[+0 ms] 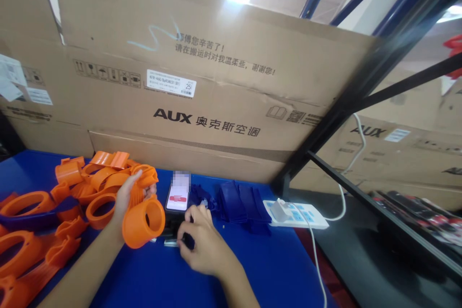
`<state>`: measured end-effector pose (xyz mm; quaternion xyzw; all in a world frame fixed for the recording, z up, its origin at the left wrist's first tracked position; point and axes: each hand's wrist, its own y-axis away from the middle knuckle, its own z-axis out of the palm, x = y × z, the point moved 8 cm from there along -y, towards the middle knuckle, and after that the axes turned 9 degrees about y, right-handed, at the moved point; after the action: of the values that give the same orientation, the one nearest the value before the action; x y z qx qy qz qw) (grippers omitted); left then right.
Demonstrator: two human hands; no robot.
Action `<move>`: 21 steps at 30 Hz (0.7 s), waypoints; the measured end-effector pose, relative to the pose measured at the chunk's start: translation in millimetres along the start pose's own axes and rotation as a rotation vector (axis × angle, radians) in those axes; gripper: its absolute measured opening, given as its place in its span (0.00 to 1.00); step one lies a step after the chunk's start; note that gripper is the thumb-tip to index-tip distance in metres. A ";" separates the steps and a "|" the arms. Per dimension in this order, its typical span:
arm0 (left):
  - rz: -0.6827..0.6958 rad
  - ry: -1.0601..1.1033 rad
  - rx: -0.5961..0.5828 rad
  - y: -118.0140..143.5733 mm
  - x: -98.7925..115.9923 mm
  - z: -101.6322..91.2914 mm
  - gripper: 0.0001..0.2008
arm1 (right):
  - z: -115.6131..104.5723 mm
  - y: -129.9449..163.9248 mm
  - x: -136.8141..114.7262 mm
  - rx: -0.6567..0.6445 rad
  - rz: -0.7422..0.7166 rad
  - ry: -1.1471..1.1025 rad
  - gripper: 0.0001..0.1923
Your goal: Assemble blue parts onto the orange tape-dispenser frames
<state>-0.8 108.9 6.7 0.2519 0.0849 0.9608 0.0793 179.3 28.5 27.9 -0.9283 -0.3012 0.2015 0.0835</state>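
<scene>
My left hand (127,197) grips an orange plastic ring-shaped part (143,221), holding it just above the blue table (252,269) with its round opening turned toward me. My right hand (200,241) rests on the table to its right, fingers curled over a small dark object (187,240) that it mostly hides. A phone (177,197) with a lit screen stands just behind my right hand. A pile of similar orange parts (90,178) lies beside and behind my left hand.
Dark blue plastic pieces (241,202) lie right of the phone. A white power strip (299,214) with a cable sits at the table's right edge. Large cardboard boxes (202,86) wall the back. A dark metal rack frame (361,91) rises at the right.
</scene>
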 end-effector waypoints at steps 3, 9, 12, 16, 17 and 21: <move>-0.027 -0.075 -0.033 -0.4 -6.8 3.6 0.14 | 1.8 0.7 4.6 -0.016 0.000 0.011 0.09; -0.065 -0.181 -0.100 4.6 -25.1 14.2 0.19 | -23.8 0.9 12.7 0.143 0.078 -0.088 0.03; -0.033 -0.228 -0.131 5.9 -31.0 16.7 0.21 | -30.9 0.3 7.1 0.198 0.025 -0.209 0.08; 0.192 -0.201 -0.079 3.4 -23.6 14.0 0.21 | -25.0 -1.1 -5.1 0.203 -0.074 -0.314 0.35; 0.207 -0.175 -0.066 2.1 -24.8 12.9 0.22 | -24.4 -0.9 -5.4 0.224 -0.070 -0.308 0.37; 0.171 -0.152 -0.069 -2.0 -36.8 11.6 0.29 | -30.5 2.4 -2.6 0.351 -0.076 -0.284 0.32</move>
<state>36.8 105.0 -1.0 0.3273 0.0239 0.9445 0.0121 191.6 23.9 55.7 -0.8499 -0.3049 0.3760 0.2081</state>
